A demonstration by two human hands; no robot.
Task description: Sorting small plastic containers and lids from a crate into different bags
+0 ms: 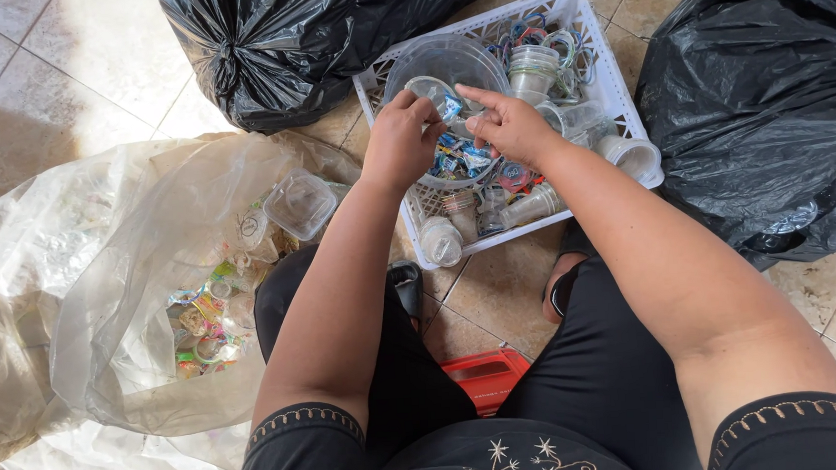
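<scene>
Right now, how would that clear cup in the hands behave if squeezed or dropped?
The clear cup looks thin-walled, so it would probably buckle under a squeeze. Being empty plastic, it is likely very light. Round, it may well roll if dropped on the tiled floor rather than into the white crate.

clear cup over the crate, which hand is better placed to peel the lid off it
Right, likely. The left hand grips the clear cup above the white crate, while the right hand has its fingertips at the cup's rim, so it looks free to pull.

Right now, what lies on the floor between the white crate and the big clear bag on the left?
In the head view, a small clear lidded tub sits between the crate and the clear bag, resting on the bag's edge.
</scene>
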